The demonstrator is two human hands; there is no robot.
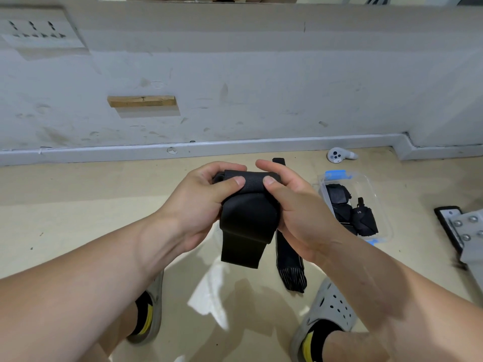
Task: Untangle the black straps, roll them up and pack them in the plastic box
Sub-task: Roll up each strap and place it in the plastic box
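A wide black strap [248, 218] is partly rolled, held in the air between both hands, with its loose end hanging down below the roll. My left hand [201, 202] grips the roll's left side, thumb pressed on top. My right hand [295, 207] grips the right side, thumb on top as well. A second, narrower black strap [290, 259] lies stretched on the floor beneath my right hand, partly hidden by it. The clear plastic box [376, 194] with blue clips stands open on the floor to the right and holds several rolled black straps [350, 212].
A white handheld controller [338, 154] lies near the baseboard at the back right. A metal bracket with bolts [467, 231] juts in at the right edge. My two feet in grey clogs [326, 312] stand on the beige floor below. The wall [235, 74] rises close ahead.
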